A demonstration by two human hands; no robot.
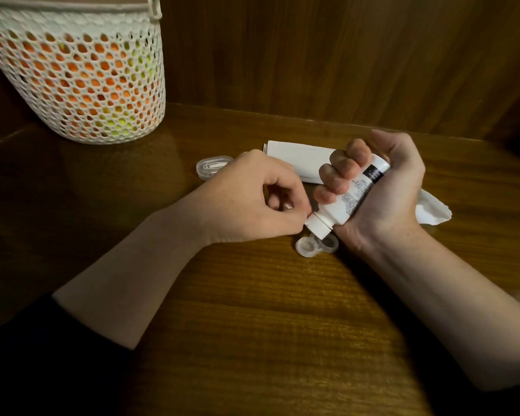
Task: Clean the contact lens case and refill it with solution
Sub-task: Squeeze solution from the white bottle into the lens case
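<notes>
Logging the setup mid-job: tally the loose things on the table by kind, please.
Solution bottle: 1
Lens case: 1
Clear oval container: 1
White box: 1
Tissue: 1
Mesh basket: 1
Total: 6

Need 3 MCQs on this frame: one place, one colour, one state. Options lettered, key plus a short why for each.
1. Where does the contact lens case lie?
A. in the basket
B. on the table under the bottle's cap end
C. on the white box

2. What colour is the mesh basket?
A. white
B. black
C. blue

3. How is the solution bottle held?
A. upright on the table
B. tilted cap-down in the right hand
C. lying loose by the tissue

Key: 1 B, the case sits on the wooden table right below the cap. 2 A, white mesh over orange contents. 3 B, the right hand's grip wraps the bottle while the left hand fingers the cap.
</notes>
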